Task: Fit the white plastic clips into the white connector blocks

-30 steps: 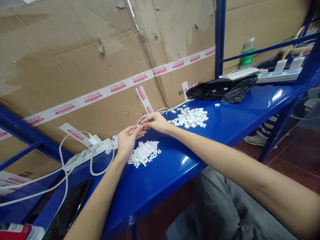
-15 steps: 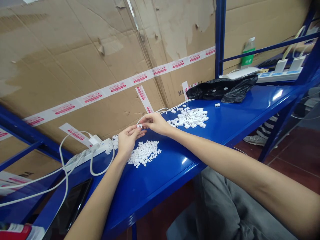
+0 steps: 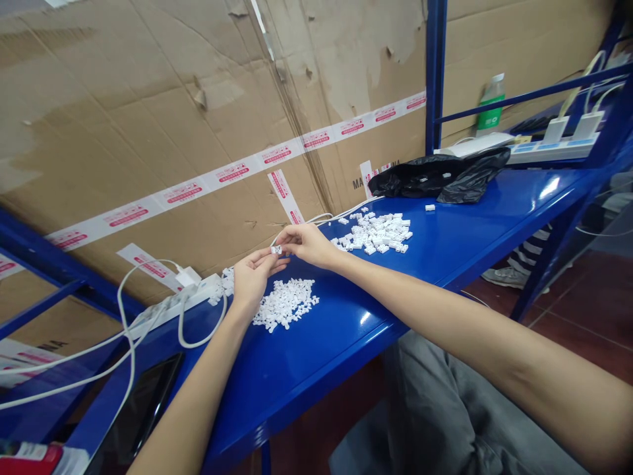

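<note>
Between the fingertips of both my hands is a small white plastic piece [image 3: 276,250] with dark marks or openings on its face. My left hand [image 3: 251,277] pinches it from the left, and my right hand [image 3: 307,244] grips it from the right. Just below my left hand lies a pile of tiny white plastic parts [image 3: 288,303]. Beyond my right wrist spreads a heap of larger white block-like pieces [image 3: 378,232]. What the small parts are exactly, I cannot make out.
A white power strip [image 3: 165,309] with cables and a dark phone [image 3: 143,396] lie at left. A black plastic bag [image 3: 440,175] rests at the back right, near a single white piece [image 3: 430,208]. Cardboard [image 3: 222,99] walls the blue table's [image 3: 316,356] far side.
Hardly anything differs. Both hands stay in place around the small white piece, with only a slight shift of the fingers.
</note>
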The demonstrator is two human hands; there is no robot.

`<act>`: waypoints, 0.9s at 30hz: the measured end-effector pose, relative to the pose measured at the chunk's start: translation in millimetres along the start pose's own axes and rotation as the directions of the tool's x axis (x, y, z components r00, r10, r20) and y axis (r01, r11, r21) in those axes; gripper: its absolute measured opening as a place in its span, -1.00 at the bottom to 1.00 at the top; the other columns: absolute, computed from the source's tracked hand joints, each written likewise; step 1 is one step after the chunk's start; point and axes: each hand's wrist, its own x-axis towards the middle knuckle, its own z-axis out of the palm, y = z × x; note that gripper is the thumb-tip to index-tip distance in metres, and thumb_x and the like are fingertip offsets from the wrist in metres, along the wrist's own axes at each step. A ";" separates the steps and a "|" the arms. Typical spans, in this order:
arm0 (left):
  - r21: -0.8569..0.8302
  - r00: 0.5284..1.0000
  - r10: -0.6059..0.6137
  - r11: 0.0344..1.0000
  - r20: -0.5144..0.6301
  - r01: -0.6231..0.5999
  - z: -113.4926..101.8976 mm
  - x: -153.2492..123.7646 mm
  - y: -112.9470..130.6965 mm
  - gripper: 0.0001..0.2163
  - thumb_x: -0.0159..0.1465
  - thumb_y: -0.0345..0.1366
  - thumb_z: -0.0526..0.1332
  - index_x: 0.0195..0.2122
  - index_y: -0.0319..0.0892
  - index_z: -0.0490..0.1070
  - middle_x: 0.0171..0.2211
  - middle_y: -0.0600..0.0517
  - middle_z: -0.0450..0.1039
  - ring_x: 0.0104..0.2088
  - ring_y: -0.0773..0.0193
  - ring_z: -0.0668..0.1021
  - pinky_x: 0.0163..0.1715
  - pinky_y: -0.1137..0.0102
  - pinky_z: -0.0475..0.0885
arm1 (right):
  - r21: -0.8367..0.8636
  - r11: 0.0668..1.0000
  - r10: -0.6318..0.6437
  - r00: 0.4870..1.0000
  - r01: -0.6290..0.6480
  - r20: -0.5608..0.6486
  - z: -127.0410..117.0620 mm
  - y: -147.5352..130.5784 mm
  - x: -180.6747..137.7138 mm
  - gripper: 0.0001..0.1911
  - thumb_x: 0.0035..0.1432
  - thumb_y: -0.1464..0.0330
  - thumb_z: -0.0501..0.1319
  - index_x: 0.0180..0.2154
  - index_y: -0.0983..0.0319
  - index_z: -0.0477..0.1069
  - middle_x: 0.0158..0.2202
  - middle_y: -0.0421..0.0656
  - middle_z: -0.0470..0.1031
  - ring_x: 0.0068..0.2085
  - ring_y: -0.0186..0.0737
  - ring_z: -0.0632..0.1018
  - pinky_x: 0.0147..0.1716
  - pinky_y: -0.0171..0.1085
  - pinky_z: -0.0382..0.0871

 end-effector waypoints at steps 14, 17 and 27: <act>0.044 1.000 0.029 0.999 0.007 -0.030 -0.7 1.1 -2.7 -0.62 0.05 -0.21 0.43 -0.16 -0.36 0.54 -0.30 -0.16 0.66 -0.31 0.07 0.71 -0.14 0.20 0.64 | -0.210 0.970 -0.115 0.992 0.124 0.052 0.6 -3.1 -0.7 -0.85 0.19 0.64 0.23 -0.30 0.33 0.51 -0.34 -0.16 0.58 -0.32 -0.34 0.55 -0.24 -0.33 0.43; 0.084 0.999 0.046 0.995 0.009 -0.046 -1.6 1.1 -2.5 -0.59 0.04 -0.18 0.43 -0.16 -0.37 0.54 -0.35 -0.13 0.66 -0.33 0.08 0.71 -0.15 0.20 0.63 | -0.320 0.928 -0.173 0.982 0.190 0.081 2.1 -1.7 0.1 -0.84 0.19 0.65 0.22 -0.30 0.34 0.51 -0.35 -0.16 0.56 -0.33 -0.34 0.53 -0.26 -0.34 0.39; 0.147 0.995 0.098 0.984 0.012 -0.099 -1.5 3.2 -2.1 -0.65 0.02 -0.16 0.41 -0.24 -0.31 0.54 -0.43 -0.08 0.64 -0.38 0.07 0.69 -0.21 0.17 0.64 | -0.536 0.782 -0.255 0.948 0.318 0.190 3.2 -4.3 -4.5 -0.85 0.27 0.60 0.16 -0.25 0.30 0.45 -0.20 -0.08 0.51 -0.14 -0.22 0.49 -0.09 -0.25 0.32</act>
